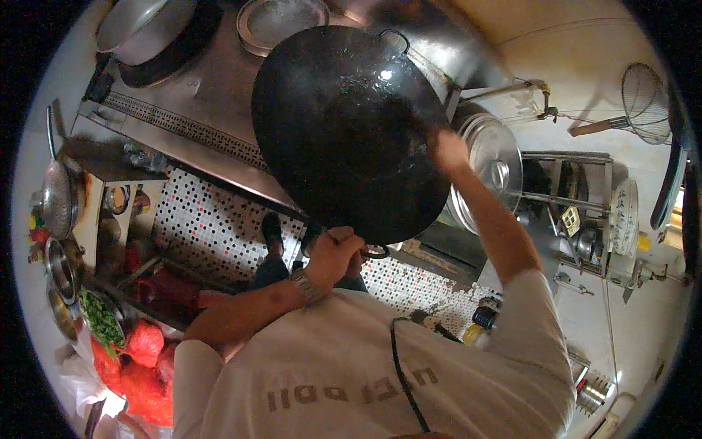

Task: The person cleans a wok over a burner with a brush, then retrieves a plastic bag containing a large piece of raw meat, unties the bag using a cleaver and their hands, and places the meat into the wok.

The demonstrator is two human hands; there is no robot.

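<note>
A large dark metal wok (345, 137) fills the upper middle of the head view, its wet-looking inner face towards me. Two loop handles show, one at its top rim and one at its near rim. My left hand (337, 255) grips the near edge beside the lower loop handle (377, 252); its fingers are closed there. Against the wok's right inner side lies my right hand (448, 151), blurred, its fingers partly lost in the dark; whether it holds anything is hidden.
A steel range top (219, 104) with a slotted drain strip runs behind the wok. A pot (148, 33) stands at upper left, stacked metal lids (493, 164) at right. A wire strainer (646, 104) hangs on the wall. Greens in a bowl (101, 318) and red bags (143, 378) lie at lower left.
</note>
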